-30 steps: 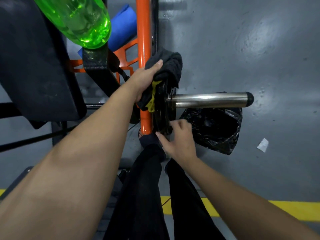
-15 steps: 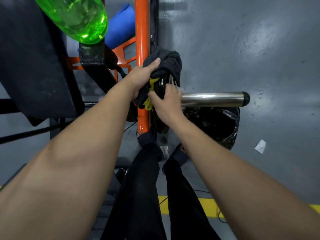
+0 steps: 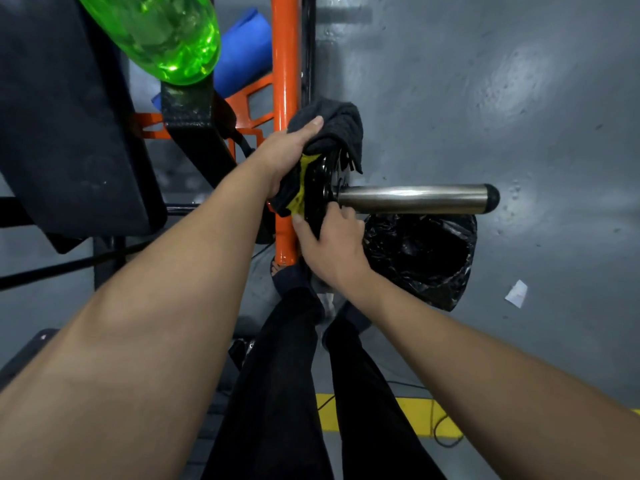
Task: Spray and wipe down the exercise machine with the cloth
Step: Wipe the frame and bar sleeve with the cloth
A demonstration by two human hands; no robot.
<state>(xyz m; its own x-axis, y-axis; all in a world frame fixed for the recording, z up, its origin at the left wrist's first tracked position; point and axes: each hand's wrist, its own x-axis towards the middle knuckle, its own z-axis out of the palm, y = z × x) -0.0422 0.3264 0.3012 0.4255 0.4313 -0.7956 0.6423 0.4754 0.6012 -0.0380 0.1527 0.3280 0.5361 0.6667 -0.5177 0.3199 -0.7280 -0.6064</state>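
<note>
A dark grey cloth (image 3: 337, 128) with a yellow part (image 3: 300, 188) is bunched over a black plate (image 3: 320, 188) on the machine's orange post (image 3: 285, 81). My left hand (image 3: 285, 152) grips the cloth against the plate from the left. My right hand (image 3: 334, 242) holds the plate's lower edge, thumb on the left side and fingers curled on the right. A steel sleeve (image 3: 415, 199) sticks out to the right of the plate. A green bottle (image 3: 162, 32) sits on the machine at the top left.
A black padded bench (image 3: 65, 126) fills the left. A blue roll (image 3: 242, 57) lies behind the post. A black bin bag (image 3: 422, 258) sits under the sleeve. A paper scrap (image 3: 516, 293) and a yellow floor line (image 3: 415, 415) are on the grey floor.
My right hand went from the plate's lower edge up to the hub by the sleeve, then came back down to the lower edge. My left hand stayed on the cloth.
</note>
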